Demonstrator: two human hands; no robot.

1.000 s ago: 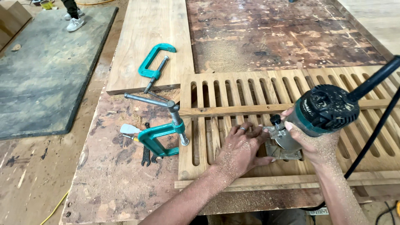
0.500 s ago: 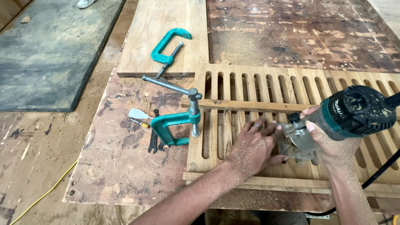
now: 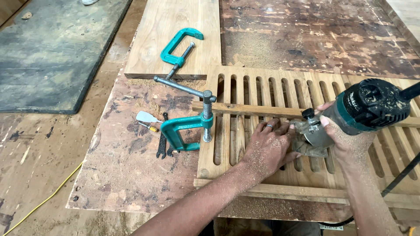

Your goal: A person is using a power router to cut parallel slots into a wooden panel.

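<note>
Router on slotted panel, slots mostly cut
Right hand (image 3: 350,140) grips router (image 3: 358,111); left hand (image 3: 267,148) lies flat, fingers spread, on panel (image 3: 227,144), clamp (image 3: 188,129) at nine o'clock

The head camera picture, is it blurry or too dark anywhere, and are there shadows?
Head view: sharp almost everywhere, lit by soft, even light with no glare; the left hand and the teal C-clamp show crisp detail, down to the sawdust on the skin; only faint shadows lie under the clamp and the trim router held by the right hand; the slatted wooden panel looks slightly bent toward the edges, which is lens distortion.
</note>
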